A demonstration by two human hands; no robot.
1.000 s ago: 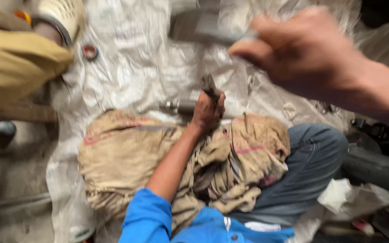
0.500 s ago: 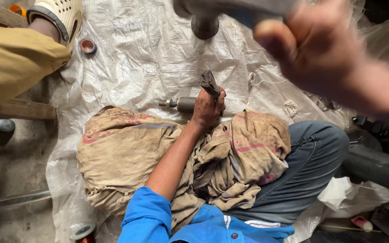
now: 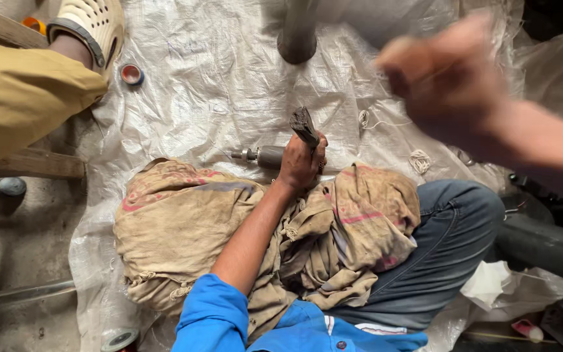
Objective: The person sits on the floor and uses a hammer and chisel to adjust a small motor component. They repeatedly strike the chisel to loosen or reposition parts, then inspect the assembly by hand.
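A crinkled white plastic sheet (image 3: 216,85) covers most of the floor, apparently to keep the work and small parts off the bare concrete that shows along its left edge. Over the seated person's lap lies a worn tan sack cloth (image 3: 177,221), bunched against the blue jeans leg (image 3: 451,228), probably as padding and to catch dirt. At the sheet's far left corner another person's leg in yellow trousers (image 3: 21,98) and a cream clog (image 3: 96,23) stand clear of the work. A black pipe (image 3: 542,244) lies off the sheet's right edge. Near the far edge a thick grey tool head (image 3: 298,32) hangs in the air above the sheet, raised beside the right hand (image 3: 447,85); that hand looks curled like a fist but is too blurred to tell whether it grips the tool. The left hand (image 3: 301,163), reaching out from a blue sleeve, is closed around a dark chisel (image 3: 304,125), holding it tilted with its battered top upward, open to a blow from above. Its lower end is hidden by the hand, just beside a small metal shaft part (image 3: 265,156) resting at the cloth's far edge near the sheet's middle. A red tape roll (image 3: 131,73) and a coil of string (image 3: 418,160) lie apart on the sheet
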